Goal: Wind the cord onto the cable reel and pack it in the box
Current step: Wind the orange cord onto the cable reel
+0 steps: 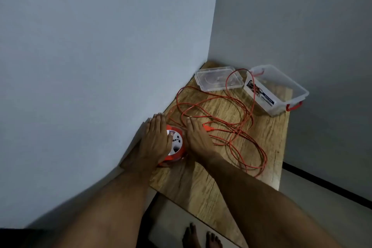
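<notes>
An orange cable reel (175,145) with a white socket face stands on the wooden table (201,187), close to the left wall. My left hand (154,141) lies over its left side and my right hand (198,139) presses against its right side, fingers extended. The orange cord (239,127) sprawls in loose loops across the table to the right, its plug (208,128) lying beside my right hand. One loop reaches up over the clear lid (217,79) and the clear plastic box (277,90) with red latches.
The table sits in a corner between two grey walls. The open box stands at the back right, its lid flat beside it at the back. My bare feet (201,237) show on the floor below the table's front edge.
</notes>
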